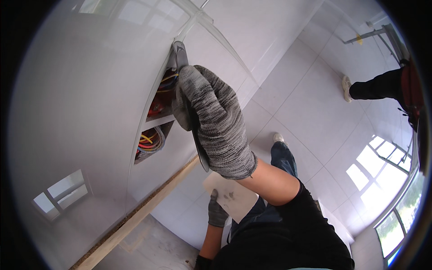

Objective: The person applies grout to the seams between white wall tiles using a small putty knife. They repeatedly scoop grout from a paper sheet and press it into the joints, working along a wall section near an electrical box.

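My right hand [216, 126], in a grey knitted glove, is raised at the tiled wall and wrapped round a long, flat, dark tool [201, 150]. The tool's rounded grey end sticks out above the fingers and seems to meet the wall by a tile seam. Beside this hand, two cutouts in the wall hold bundles of coloured wires [152, 138]; hand and tool partly cover the upper one. Lower down, my left hand [218, 212], gloved in grey, grips the edge of a pale flat sheet [234, 195] with dark smudges, its thumb on top.
Glossy white tiles [90, 112] cover the wall on the left. A wooden strip [139, 218] runs along the wall's lower part. Grey floor tiles [306, 103] extend to the right, where another person's dark-clad leg [378, 85] stands near a metal frame [391, 40]. Windows [391, 229] are at lower right.
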`<act>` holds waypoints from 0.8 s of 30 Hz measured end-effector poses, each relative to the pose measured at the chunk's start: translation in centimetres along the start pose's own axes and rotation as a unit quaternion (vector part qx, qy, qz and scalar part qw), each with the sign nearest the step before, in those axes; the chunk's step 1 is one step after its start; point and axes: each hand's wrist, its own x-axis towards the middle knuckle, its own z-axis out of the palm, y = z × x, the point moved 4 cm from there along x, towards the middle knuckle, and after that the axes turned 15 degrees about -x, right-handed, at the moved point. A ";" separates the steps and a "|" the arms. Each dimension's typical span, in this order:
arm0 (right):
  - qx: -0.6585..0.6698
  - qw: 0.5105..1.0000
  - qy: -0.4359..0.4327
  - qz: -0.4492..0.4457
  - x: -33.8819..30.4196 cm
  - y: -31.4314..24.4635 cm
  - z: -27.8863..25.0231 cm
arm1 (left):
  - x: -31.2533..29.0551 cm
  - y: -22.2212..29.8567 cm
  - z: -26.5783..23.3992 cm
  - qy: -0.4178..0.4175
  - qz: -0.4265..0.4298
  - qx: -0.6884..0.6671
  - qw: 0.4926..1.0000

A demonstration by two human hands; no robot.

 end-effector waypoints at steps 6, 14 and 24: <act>0.000 1.000 -0.023 -0.008 -0.2 0.7 0.1 | -0.4 0.0 0.4 -0.021 -0.021 -0.006 1.000; 0.016 1.000 -0.023 -0.003 -0.7 1.3 0.5 | -0.6 0.4 -0.3 -0.021 -0.012 0.000 1.000; -0.005 0.998 -0.053 0.022 -2.1 2.3 1.4 | -0.4 1.4 -1.6 -0.015 0.000 0.009 1.000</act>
